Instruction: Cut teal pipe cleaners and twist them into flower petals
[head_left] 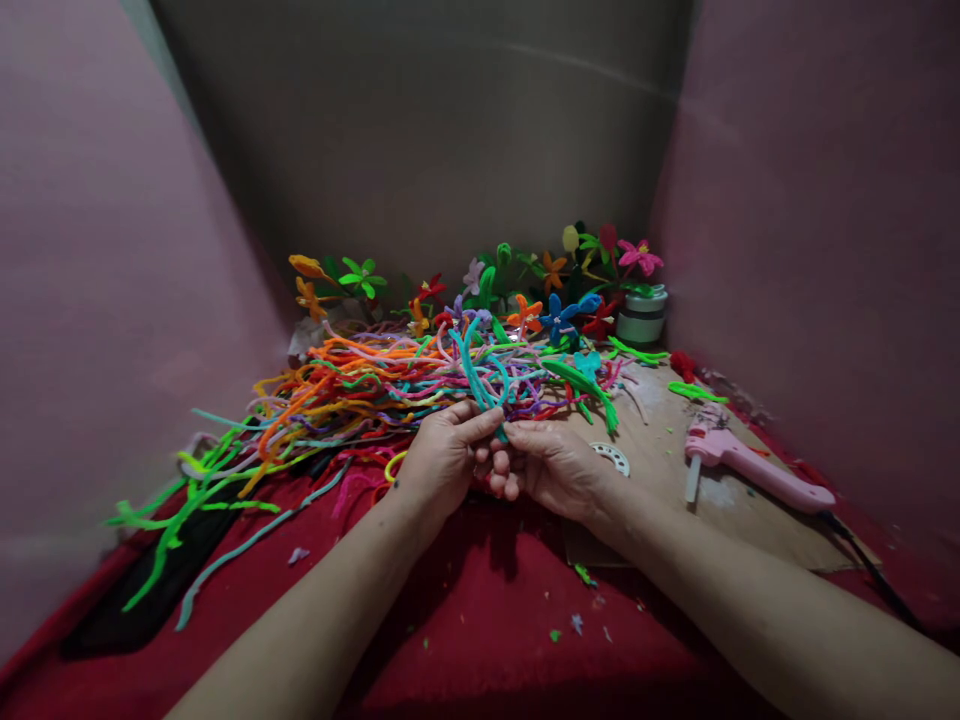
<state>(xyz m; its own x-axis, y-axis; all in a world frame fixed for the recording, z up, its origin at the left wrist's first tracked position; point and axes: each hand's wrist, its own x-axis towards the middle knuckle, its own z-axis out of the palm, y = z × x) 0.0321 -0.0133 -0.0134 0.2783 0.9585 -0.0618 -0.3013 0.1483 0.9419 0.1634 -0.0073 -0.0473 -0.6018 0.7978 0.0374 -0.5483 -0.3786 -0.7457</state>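
1. While my left hand (439, 455) and right hand (559, 465) met above the red cloth (480, 620), both were pinched together around the lower end of some turquoise stems (471, 370).
2. Progress: the stems were bent and gathered at the base. Above the grip they spread apart, so I judged the piece part-shaped (whether anything bound the base I could not tell, my fingers covering it).
3. Rear: a blue flower (557, 318) and a pink flower (640, 257) looked complete, the latter above a pale pot (642, 316).
4. Obstruction: a tangled pile of coloured stems (352, 375) lay just beyond my hands; snagging seemed possible.
5. Right: a pink glue gun (765, 475) rested on cardboard (660, 440), well apart from my fingers.
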